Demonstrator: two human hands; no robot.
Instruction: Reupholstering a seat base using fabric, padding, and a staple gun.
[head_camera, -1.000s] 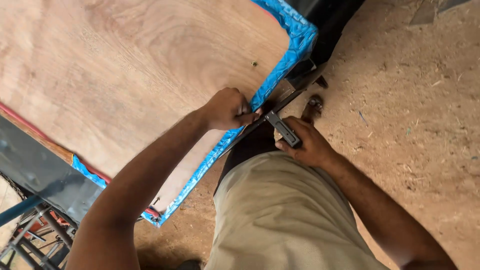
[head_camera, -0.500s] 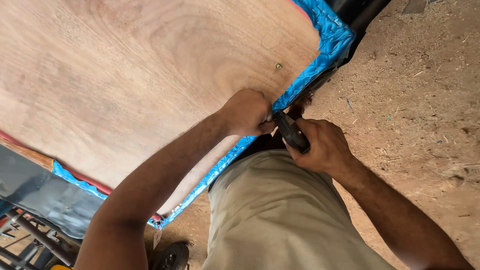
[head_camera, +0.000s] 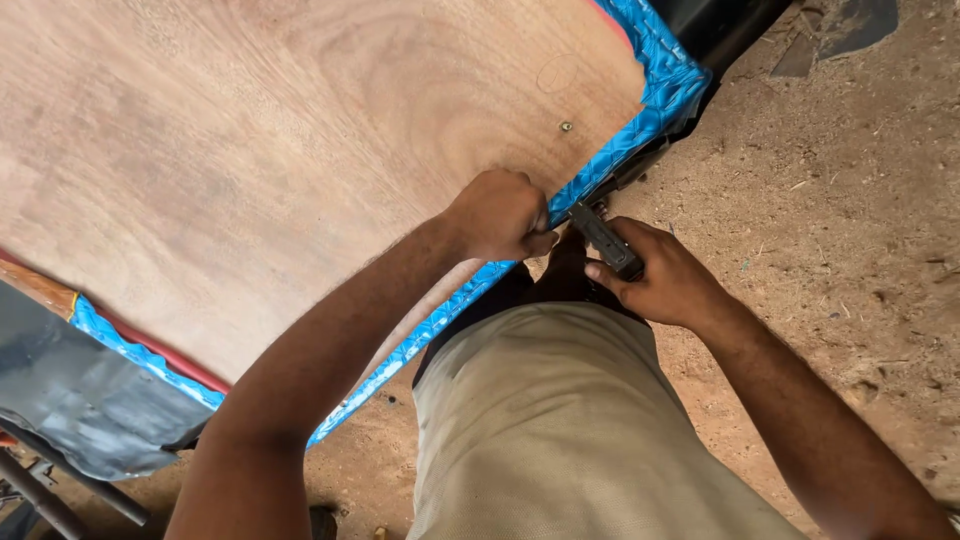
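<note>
A large plywood panel (head_camera: 280, 150) fills the upper left, its edge wrapped in shiny blue quilted material (head_camera: 640, 120). My left hand (head_camera: 500, 215) is closed on that blue edge at the panel's lower right side, pinching the material against the wood. My right hand (head_camera: 665, 280) grips a small dark metal hand tool (head_camera: 603, 240), its tip pointing at the blue edge just beside my left fingers. A small screw or stud (head_camera: 566, 127) sits in the wood above my hands.
Sandy brown dirt ground (head_camera: 830, 200) lies to the right. My tan trouser leg (head_camera: 560, 430) takes up the lower centre. Grey sheeting (head_camera: 80, 400) and metal bars (head_camera: 40, 500) sit at the lower left. A dark object (head_camera: 720, 25) is behind the panel's top corner.
The view has shifted slightly, so the panel and hands sit a little lower in the frame. Both hands stay on the blue edge, with the tool still held against it.
</note>
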